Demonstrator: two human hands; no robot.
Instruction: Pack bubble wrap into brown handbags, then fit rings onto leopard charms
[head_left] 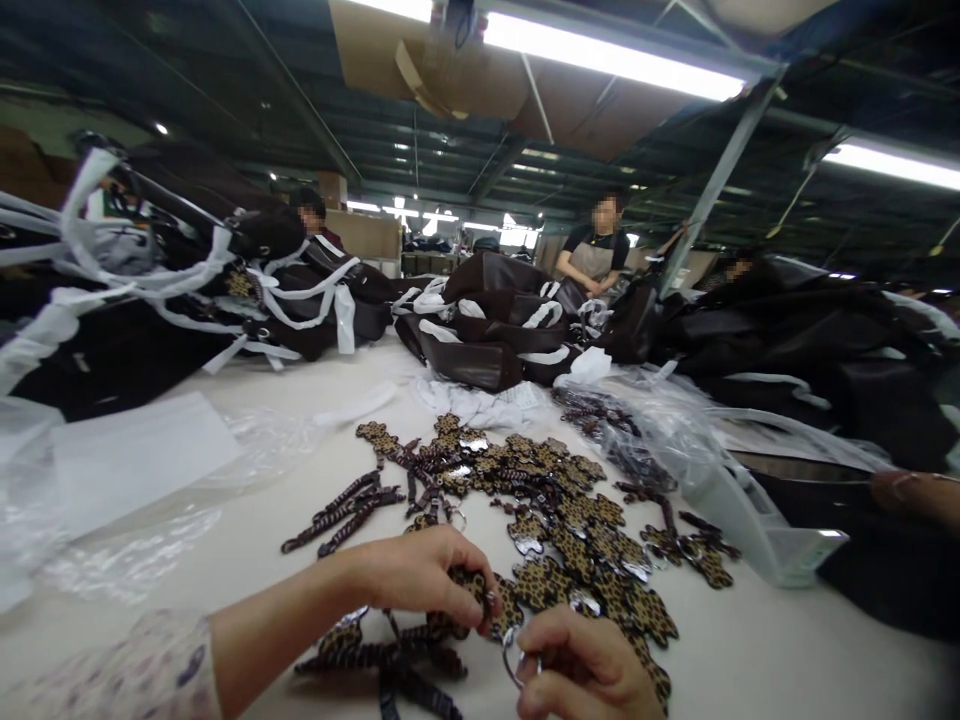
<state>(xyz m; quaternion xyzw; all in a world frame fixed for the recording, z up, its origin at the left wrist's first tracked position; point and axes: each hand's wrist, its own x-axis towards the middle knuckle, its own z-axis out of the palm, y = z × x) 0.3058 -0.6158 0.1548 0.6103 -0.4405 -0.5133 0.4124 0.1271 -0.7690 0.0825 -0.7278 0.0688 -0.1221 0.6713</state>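
My left hand (427, 580) is closed on a leopard-print charm (469, 590), thumb and fingers pinching its edge. Just right of it, my right hand (589, 665) pinches a silver metal key ring (511, 655). The ring hangs close to the charm; whether the two are joined I cannot tell. Beneath and beyond both hands, a spread of leopard-print bear-shaped charms (592, 515) covers the white table. Dark twisted straps (341, 515) lie to the left of the pile, and more dark straps (405, 660) rest below my left hand.
Dark bags with white-wrapped handles are heaped at the left (187, 290), middle (480, 320) and right (810, 330). Clear plastic (675, 420) and a translucent tray (757, 530) stand at right. White paper (142, 460) lies left. An aproned person (600, 250) stands beyond; another's arm (919, 495) enters at right.
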